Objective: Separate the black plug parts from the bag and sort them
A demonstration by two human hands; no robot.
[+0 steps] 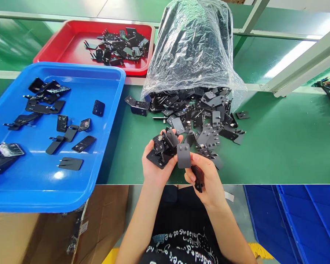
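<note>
Head view: a heap of black parts was cupped in the left hand; just right of it, a flat plate was pinched by the right hand, long axis running up the view. Whether the plate was touched by the left hand could not be told; a second piece was partly hidden.

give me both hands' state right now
Left hand: cupped, holding several black plastic plug pieces.
Right hand: closed, holding a rectangular black two-pin plate and another black piece.
</note>
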